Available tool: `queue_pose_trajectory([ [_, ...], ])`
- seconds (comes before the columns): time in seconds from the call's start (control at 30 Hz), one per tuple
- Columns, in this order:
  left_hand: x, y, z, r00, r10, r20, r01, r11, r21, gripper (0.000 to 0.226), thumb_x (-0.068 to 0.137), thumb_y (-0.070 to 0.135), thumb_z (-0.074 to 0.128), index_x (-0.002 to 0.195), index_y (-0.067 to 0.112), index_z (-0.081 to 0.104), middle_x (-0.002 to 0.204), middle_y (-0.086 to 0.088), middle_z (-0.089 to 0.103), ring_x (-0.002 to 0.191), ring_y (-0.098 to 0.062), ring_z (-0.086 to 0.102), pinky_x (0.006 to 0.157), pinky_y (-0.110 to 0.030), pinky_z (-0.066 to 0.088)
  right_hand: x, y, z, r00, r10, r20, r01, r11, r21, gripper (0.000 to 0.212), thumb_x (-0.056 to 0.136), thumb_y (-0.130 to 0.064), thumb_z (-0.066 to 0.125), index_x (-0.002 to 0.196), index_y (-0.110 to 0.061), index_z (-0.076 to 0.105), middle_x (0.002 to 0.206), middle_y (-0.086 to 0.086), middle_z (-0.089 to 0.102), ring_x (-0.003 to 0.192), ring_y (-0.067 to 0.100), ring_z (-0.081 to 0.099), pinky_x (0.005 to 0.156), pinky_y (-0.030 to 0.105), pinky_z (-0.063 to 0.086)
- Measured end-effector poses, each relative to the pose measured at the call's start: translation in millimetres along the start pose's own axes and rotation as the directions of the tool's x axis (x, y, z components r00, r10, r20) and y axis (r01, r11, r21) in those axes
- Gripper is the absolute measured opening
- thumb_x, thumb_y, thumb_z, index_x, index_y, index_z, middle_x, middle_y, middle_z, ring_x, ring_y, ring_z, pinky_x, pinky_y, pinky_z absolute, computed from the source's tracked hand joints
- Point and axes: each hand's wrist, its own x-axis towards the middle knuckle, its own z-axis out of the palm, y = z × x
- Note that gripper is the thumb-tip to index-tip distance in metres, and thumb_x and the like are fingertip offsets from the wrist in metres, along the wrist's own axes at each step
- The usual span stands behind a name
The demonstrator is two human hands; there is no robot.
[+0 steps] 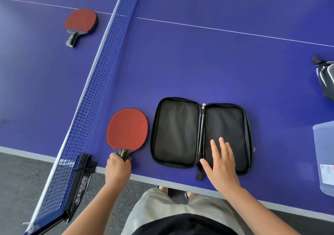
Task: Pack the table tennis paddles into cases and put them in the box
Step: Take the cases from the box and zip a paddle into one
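Note:
A red-faced paddle (127, 128) lies flat near the table's front edge, and my left hand (118, 168) grips its black handle. Right of it a black zip case (177, 131) lies spread open in two halves, nothing inside. My right hand (223, 164) is over the case's right half with straight, spread fingers; whether it touches the lining I cannot tell. A second red paddle (81, 22) lies on the far side of the net, at the upper left. A translucent plastic box (324, 155) stands at the right edge, partly cut off.
The blue net (101, 75) runs diagonally from the clamp (79, 182) at the table's edge up to the top. Another black and white case (326, 75) lies at the far right. The blue table (216, 62) ends just in front of my legs.

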Motion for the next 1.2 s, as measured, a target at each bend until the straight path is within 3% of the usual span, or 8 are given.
queue_pose_trajectory([
  [0.2, -35, 21, -13, 1.000, 0.025, -0.016, -0.026, 0.996, -0.084, 0.027, 0.095, 0.022, 0.057, 0.100, 0.003, 0.039, 0.087, -0.015, 0.056, 0.074, -0.035, 0.053, 0.065, -0.042, 0.042, 1, 17, -11, 0.997, 0.008, 0.078, -0.013, 0.998, 0.068, 0.078, 0.093, -0.049, 0.054, 0.154, -0.014, 0.021, 0.162, 0.014, 0.014, 0.147, 0.038, 0.017, 0.118, 0.050, 0.026],
  [0.33, -79, 59, -1, 0.997, 0.080, -0.014, -0.081, 0.985, -0.150, 0.027, 0.094, 0.024, 0.057, 0.096, 0.006, 0.037, 0.082, -0.012, 0.054, 0.077, -0.038, 0.053, 0.065, -0.041, 0.039, 3, 30, -33, 0.982, 0.058, 0.177, -0.108, 0.952, 0.288, 0.076, 0.098, -0.048, 0.045, 0.157, -0.020, 0.008, 0.165, -0.002, 0.005, 0.151, 0.017, 0.000, 0.123, 0.034, 0.009],
  [0.53, -141, 136, 71, 0.960, 0.229, 0.161, -0.198, 0.962, -0.188, 0.028, 0.094, 0.027, 0.059, 0.094, 0.011, 0.036, 0.081, -0.006, 0.056, 0.078, -0.036, 0.057, 0.063, -0.036, 0.039, 16, 41, -74, 0.933, 0.199, 0.300, -0.356, 0.632, 0.688, 0.059, 0.100, -0.042, 0.047, 0.153, -0.026, 0.028, 0.154, -0.014, 0.035, 0.129, -0.007, 0.042, 0.102, 0.008, 0.032],
  [0.63, -169, 166, 113, 0.930, 0.244, 0.274, -0.185, 0.957, -0.223, 0.023, 0.095, 0.027, 0.055, 0.098, 0.013, 0.038, 0.088, -0.003, 0.058, 0.080, -0.031, 0.061, 0.064, -0.037, 0.045, 32, 51, -85, 0.932, 0.208, 0.297, -0.362, 0.583, 0.727, 0.050, 0.103, -0.042, 0.041, 0.150, -0.026, 0.037, 0.145, -0.018, 0.045, 0.108, -0.028, 0.043, 0.088, -0.008, 0.027],
  [0.7, -184, 182, 136, 0.917, 0.243, 0.316, -0.168, 0.955, -0.246, 0.020, 0.096, 0.027, 0.053, 0.099, 0.015, 0.037, 0.089, -0.001, 0.059, 0.077, -0.025, 0.062, 0.063, -0.037, 0.049, 41, 63, -86, 0.940, 0.220, 0.262, -0.342, 0.589, 0.732, 0.043, 0.102, -0.048, 0.040, 0.142, -0.035, 0.046, 0.134, -0.023, 0.056, 0.114, -0.017, 0.049, 0.106, 0.012, 0.033],
  [0.77, -192, 194, 153, 0.919, 0.240, 0.312, -0.168, 0.956, -0.239, 0.020, 0.097, 0.026, 0.052, 0.101, 0.015, 0.037, 0.091, 0.000, 0.057, 0.080, -0.024, 0.060, 0.063, -0.034, 0.045, 49, 78, -83, 0.931, 0.257, 0.259, -0.363, 0.594, 0.718, 0.040, 0.100, -0.047, 0.043, 0.138, -0.036, 0.048, 0.127, -0.020, 0.061, 0.117, -0.002, 0.055, 0.105, 0.033, 0.045],
  [1.03, -187, 212, 194, 0.958, 0.205, 0.201, -0.177, 0.973, -0.148, 0.023, 0.093, 0.021, 0.062, 0.104, 0.009, 0.045, 0.113, -0.009, 0.051, 0.106, -0.027, 0.052, 0.090, -0.038, 0.047, 71, 106, -70, 0.903, 0.303, 0.305, -0.430, 0.649, 0.628, 0.055, 0.091, -0.058, 0.039, 0.140, -0.035, 0.045, 0.134, -0.010, 0.056, 0.122, 0.012, 0.053, 0.103, 0.044, 0.048],
  [1.2, -186, 216, 203, 0.961, 0.216, 0.173, -0.227, 0.973, 0.047, 0.033, 0.097, 0.030, 0.058, 0.117, 0.008, 0.045, 0.122, -0.010, 0.049, 0.115, -0.026, 0.048, 0.095, -0.035, 0.043, 77, 104, -66, 0.898, 0.338, 0.280, -0.439, 0.672, 0.597, 0.040, 0.100, -0.040, 0.045, 0.134, -0.020, 0.051, 0.133, 0.003, 0.048, 0.114, 0.016, 0.053, 0.099, 0.037, 0.047],
])
